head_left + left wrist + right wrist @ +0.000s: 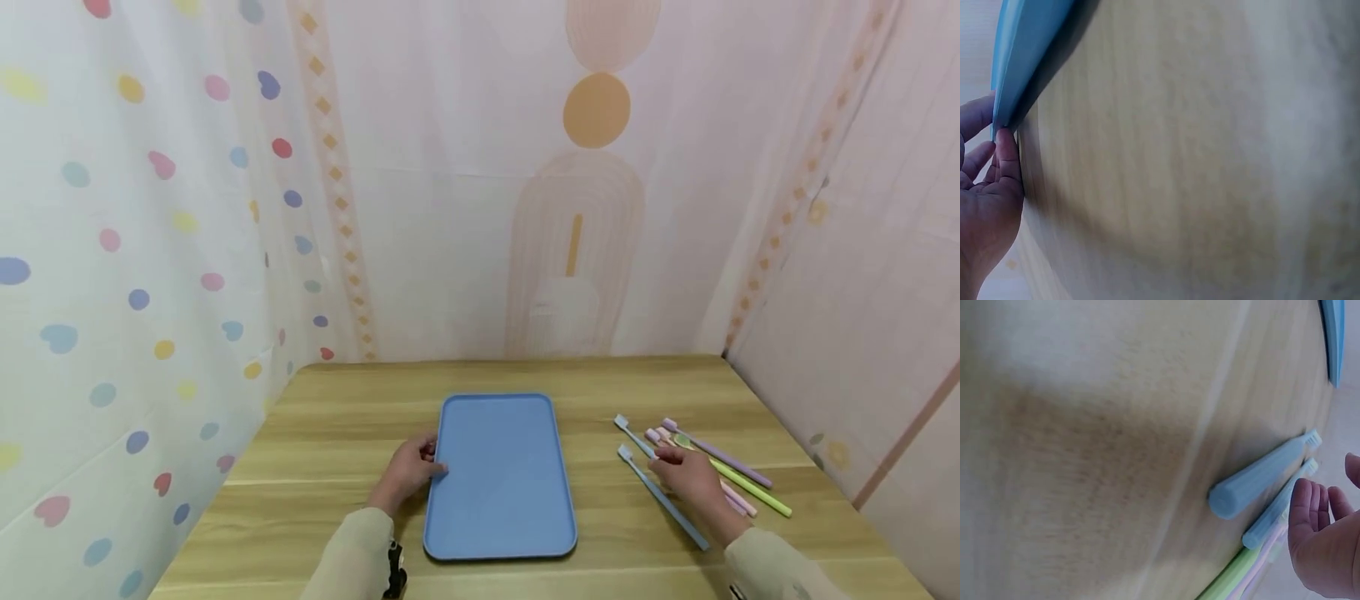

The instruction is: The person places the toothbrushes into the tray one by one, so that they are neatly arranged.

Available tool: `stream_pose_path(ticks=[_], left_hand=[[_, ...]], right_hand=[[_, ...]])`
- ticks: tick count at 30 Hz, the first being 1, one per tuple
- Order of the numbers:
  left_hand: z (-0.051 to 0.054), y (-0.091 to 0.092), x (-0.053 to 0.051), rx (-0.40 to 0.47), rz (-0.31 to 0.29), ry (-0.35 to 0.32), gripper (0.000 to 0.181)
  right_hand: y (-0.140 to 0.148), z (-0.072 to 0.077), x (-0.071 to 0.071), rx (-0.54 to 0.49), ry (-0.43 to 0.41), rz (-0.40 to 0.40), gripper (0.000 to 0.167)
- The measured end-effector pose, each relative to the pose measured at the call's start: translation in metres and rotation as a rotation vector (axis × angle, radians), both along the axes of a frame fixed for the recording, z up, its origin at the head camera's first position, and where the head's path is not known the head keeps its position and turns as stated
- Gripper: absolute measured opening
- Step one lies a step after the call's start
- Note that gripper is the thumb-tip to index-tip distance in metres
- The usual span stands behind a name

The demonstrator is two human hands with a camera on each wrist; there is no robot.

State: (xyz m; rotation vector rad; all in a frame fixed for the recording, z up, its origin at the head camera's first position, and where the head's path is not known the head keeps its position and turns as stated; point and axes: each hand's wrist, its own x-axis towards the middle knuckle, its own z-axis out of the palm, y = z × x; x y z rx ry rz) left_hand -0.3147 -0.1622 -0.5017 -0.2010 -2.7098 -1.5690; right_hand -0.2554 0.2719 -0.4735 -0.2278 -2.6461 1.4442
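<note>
A blue tray [498, 475] [1032, 50] lies flat on the table. My left hand [408, 472] [991, 209] grips its left edge, thumb over the rim. My right hand [696, 485] [1329, 553] is over a group of toothbrushes, fingertips beside one blue toothbrush [634, 437] [1275, 515]; the thumb stands apart from the fingers in the right wrist view. Another blue toothbrush [671, 510] [1257, 481] lies nearer the tray. Purple [731, 460], green [753, 490] and pink [748, 505] ones lie to the right, partly hidden by the hand.
The wood-grain table [337, 467] has patterned curtains behind it and at both sides. A curtain with coloured dots [180, 250] hangs at the left. Bare wood separates the tray from the toothbrushes.
</note>
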Motion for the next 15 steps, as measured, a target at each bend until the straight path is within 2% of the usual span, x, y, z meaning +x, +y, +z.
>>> stream_pose_path(ticks=[3,10,15], left_hand=[[-0.002,0.001,0.0,0.01,-0.01,0.015,0.042],[-0.003,-0.003,0.001,0.032,-0.016,-0.006,0.045],[0.002,-0.006,0.0,0.037,-0.005,-0.02,0.044]], right_hand=[[0.0,-0.004,0.004,0.004,-0.005,-0.006,0.034],[-0.001,-0.011,0.005,0.178,0.025,0.001,0.029],[-0.003,-0.014,0.002,0.184,0.042,0.002,0.027]])
